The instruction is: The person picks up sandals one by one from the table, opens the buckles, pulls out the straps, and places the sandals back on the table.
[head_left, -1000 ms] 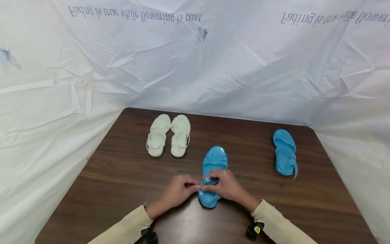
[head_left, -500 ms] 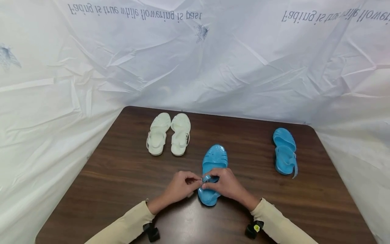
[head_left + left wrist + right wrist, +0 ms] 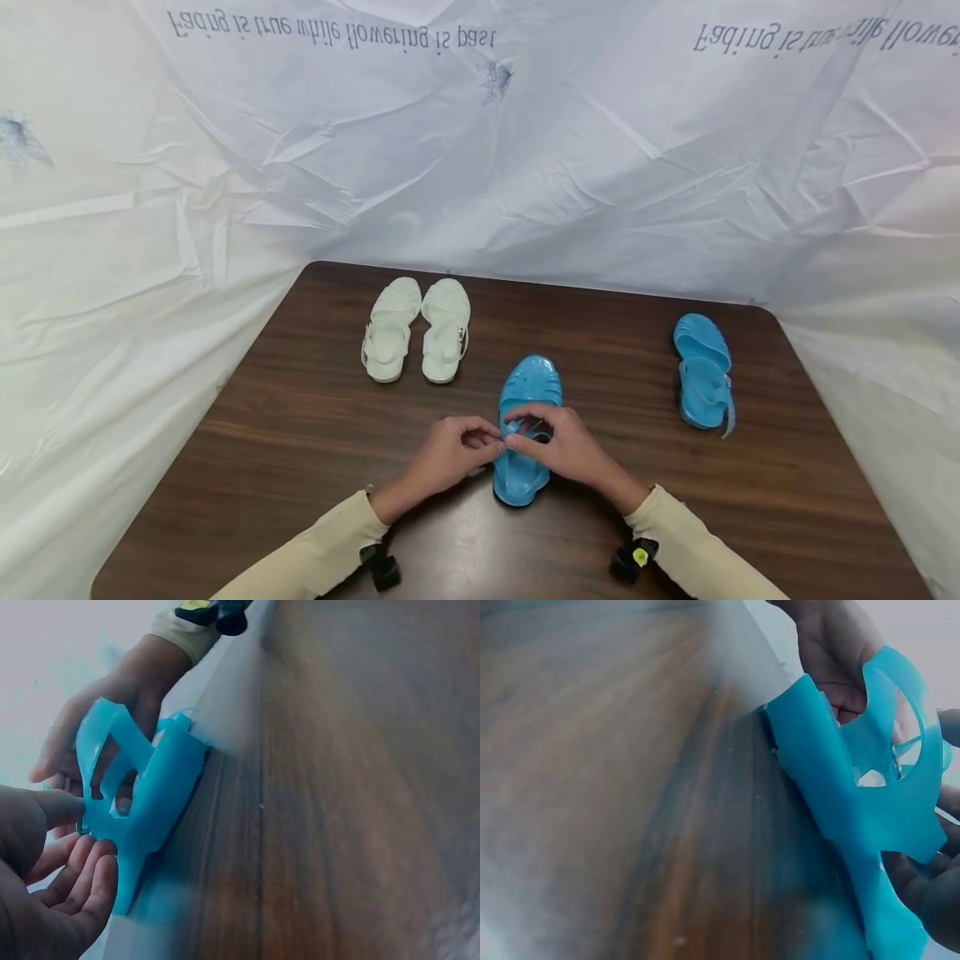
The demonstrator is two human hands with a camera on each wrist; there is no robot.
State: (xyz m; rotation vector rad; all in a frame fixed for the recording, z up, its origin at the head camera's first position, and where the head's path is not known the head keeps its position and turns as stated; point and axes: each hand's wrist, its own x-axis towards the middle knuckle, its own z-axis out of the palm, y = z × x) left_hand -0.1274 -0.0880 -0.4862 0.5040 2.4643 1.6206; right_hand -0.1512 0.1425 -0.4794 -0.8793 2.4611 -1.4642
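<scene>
A blue sandal (image 3: 531,379) lies on the table's near middle, toe pointing away from me. At the left side of its ankle strap (image 3: 112,739), my left hand (image 3: 448,454) pinches the small metal buckle (image 3: 82,825) between thumb and fingertips. My right hand (image 3: 566,446) reaches over the sandal from the other side, index finger and thumb bent around the strap, thumb tip right at the left fingertips. In the right wrist view the strap arches up from the heel and partly hides the fingers. The hands cover much of the buckle from above.
Two white sandals (image 3: 390,325) stand side by side at the back left of the dark wooden table (image 3: 300,467). Another blue sandal (image 3: 701,367) lies at the right, its strap end hanging loose. Pale sheeting (image 3: 480,183) surrounds the table at the back and sides.
The strap loop raised between the right fingers has gone down. Right index and thumb have spread apart, and the sandal has shifted slightly right. Left fingers stay at the buckle.
</scene>
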